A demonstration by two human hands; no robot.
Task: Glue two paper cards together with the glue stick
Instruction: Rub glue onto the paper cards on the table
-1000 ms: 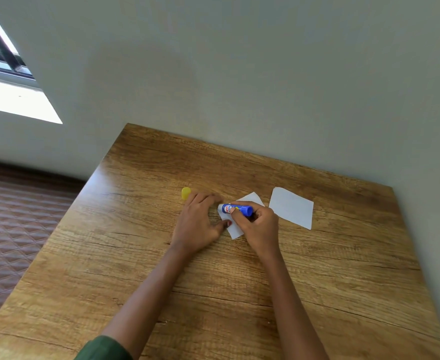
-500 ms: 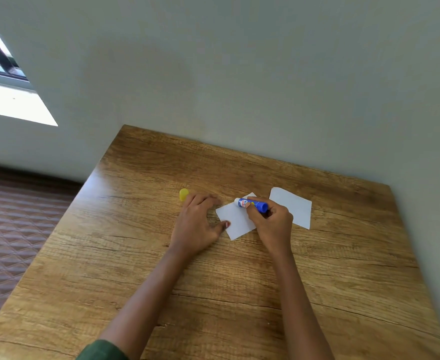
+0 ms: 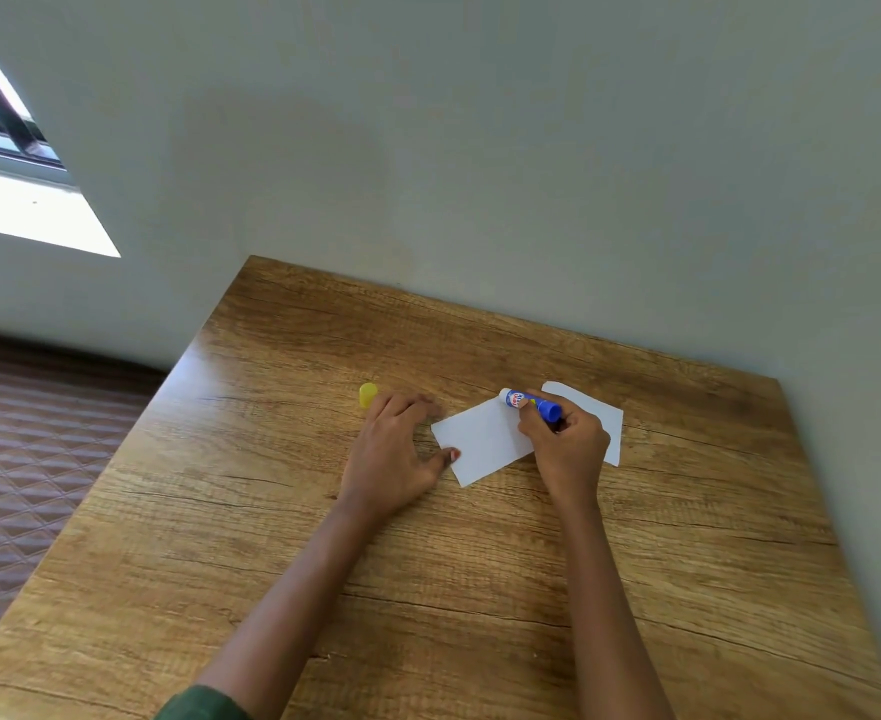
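Observation:
Two white paper cards lie on the wooden table (image 3: 428, 589). The nearer card (image 3: 482, 441) lies between my hands. The second card (image 3: 596, 413) sits just behind my right hand, partly hidden by it. My right hand (image 3: 565, 449) grips a blue glue stick (image 3: 531, 404), its white tip pointing left at the nearer card's far corner. My left hand (image 3: 394, 449) rests flat on the table, its thumb pressing on the card's left edge. The glue stick's yellow cap (image 3: 368, 394) lies beside my left fingertips.
The table's far edge meets a grey wall (image 3: 480, 174). Its left edge drops to a brown quilted floor (image 3: 22, 459). A bright window (image 3: 12, 200) is at the upper left.
My right hand has carried the glue stick rightward across the nearer card, from its left part to its far right corner. More of the card shows. My left hand has stayed put.

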